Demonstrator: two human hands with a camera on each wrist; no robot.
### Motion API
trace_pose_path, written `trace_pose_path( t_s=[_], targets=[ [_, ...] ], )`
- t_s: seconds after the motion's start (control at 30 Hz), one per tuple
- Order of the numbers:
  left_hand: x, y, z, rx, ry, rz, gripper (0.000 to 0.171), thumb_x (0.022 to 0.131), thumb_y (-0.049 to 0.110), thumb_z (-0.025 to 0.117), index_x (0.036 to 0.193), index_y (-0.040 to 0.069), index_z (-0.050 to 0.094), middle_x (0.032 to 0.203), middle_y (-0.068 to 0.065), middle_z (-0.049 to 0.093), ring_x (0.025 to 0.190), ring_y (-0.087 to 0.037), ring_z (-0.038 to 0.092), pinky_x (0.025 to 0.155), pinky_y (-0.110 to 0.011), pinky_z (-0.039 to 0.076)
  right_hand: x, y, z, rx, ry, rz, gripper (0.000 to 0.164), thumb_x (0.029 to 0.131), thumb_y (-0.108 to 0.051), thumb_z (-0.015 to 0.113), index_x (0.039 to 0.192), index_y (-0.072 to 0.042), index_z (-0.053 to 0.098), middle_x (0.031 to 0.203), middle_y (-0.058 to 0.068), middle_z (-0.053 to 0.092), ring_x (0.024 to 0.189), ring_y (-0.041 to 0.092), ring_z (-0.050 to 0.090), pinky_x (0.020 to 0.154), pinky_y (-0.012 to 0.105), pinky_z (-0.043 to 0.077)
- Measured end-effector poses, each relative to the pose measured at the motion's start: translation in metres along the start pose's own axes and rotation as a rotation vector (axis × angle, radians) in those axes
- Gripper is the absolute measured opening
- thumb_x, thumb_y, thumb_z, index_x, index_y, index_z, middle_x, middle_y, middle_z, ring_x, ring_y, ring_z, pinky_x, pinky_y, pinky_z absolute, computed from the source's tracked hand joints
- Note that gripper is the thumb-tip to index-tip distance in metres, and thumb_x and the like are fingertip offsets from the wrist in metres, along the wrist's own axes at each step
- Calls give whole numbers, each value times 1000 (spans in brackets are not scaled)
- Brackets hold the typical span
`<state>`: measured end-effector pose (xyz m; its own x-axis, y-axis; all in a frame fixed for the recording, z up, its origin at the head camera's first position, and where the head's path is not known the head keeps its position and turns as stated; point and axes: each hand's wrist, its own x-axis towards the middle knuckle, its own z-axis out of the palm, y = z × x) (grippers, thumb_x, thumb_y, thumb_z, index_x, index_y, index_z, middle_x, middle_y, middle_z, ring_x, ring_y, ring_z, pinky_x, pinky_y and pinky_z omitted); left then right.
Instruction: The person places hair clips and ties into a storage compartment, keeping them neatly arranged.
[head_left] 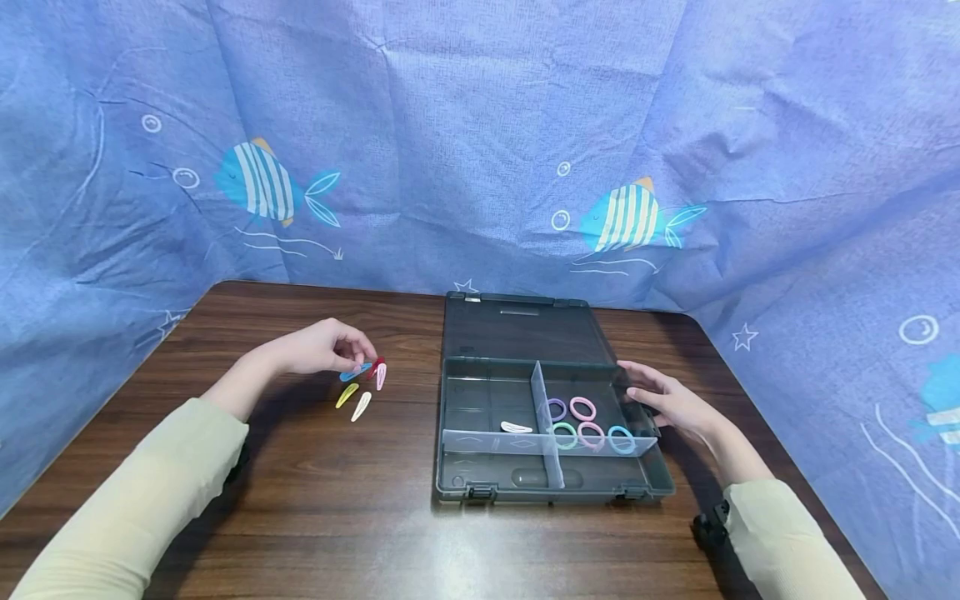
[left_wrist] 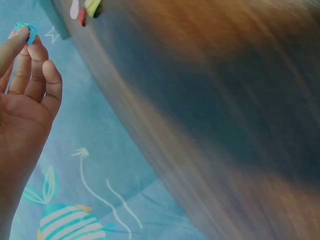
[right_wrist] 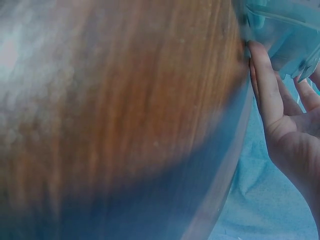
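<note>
In the head view my left hand (head_left: pixel 330 346) is over a small group of snap hair clips at the table's left. Its thumb and finger pinch a blue hair clip (left_wrist: pixel 33 33). Close by lie a red clip (head_left: pixel 377 363), a pink clip (head_left: pixel 381 377), a yellow clip (head_left: pixel 347 395) and a cream clip (head_left: pixel 362 407). My right hand (head_left: pixel 670 402) holds the right side wall of a dark translucent divided box (head_left: pixel 495 497); its outer fingers are partly hidden. A pale clip (head_left: pixel 516 427) lies in the box's left compartment.
Several hair ties, among them a pink one (head_left: pixel 582 408) and a blue one (head_left: pixel 621 439), lie in the box's right compartment. Clear dividers (head_left: pixel 487 442) split the box. Its lid (head_left: pixel 525 329) lies open toward the back. A blue fish-print cloth (head_left: pixel 465 150) hangs behind the wooden table (head_left: pixel 337 517).
</note>
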<state>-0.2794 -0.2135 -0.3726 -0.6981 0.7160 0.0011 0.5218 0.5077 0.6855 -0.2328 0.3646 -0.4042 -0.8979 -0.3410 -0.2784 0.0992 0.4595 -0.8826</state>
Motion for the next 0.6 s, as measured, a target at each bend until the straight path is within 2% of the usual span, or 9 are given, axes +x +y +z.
trace_pose_path(
  t_s=[0.13,0.37,0.6],
  targets=[
    [5,7,-1,7,21,5,15,86,6,66,101,1,67,80,0,64,72,-9,57,65,-23,48,0,1,0,6,-3,-2,59,99,-26,48,151,-18,19,152,20,20,125,37,41,82,49,50],
    [13,24,-7,3,50,-14,11,87,7,65,95,14,69,81,-2,67,72,-13,59,66,-25,48,0,-1,-1,-6,0,-2,60,99,-27,48,151,-17,19,152,20,19,125,36,42,83,49,49],
    [25,37,-14,24,37,24,11,88,10,65,97,15,69,82,-4,67,69,-14,57,63,-25,47,-1,-1,1,-3,-1,0,60,99,-26,48,151,-17,18,152,20,19,126,38,40,83,50,49]
  ],
)
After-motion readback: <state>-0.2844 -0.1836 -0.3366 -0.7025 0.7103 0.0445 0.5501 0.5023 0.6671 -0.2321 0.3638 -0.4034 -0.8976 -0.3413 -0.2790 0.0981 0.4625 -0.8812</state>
